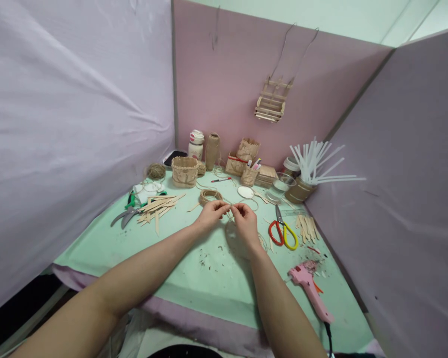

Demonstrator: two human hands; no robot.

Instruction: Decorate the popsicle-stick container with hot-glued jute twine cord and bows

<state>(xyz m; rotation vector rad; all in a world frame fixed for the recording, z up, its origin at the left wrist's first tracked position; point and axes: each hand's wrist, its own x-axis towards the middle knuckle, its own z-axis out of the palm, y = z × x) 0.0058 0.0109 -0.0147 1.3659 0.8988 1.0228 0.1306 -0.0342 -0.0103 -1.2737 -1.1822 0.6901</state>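
My left hand [211, 215] and my right hand [244, 221] meet over the middle of the green cloth, fingertips nearly touching. Both pinch a thin piece of twine, whose loose length curves out to the right and hangs below the fingers. Just behind my left hand lies a coil of brown twine [208, 196]. Scissors with a red and a yellow handle [282, 233] lie to the right of my right hand.
A pink glue gun [311, 291] lies at the right front. Pruning shears [126, 216] and wooden strips [159, 208] are at the left. Behind stand a woven basket [184, 172], a bottle [196, 145], a glass bowl [280, 188] and a pot of white sticks [300, 190].
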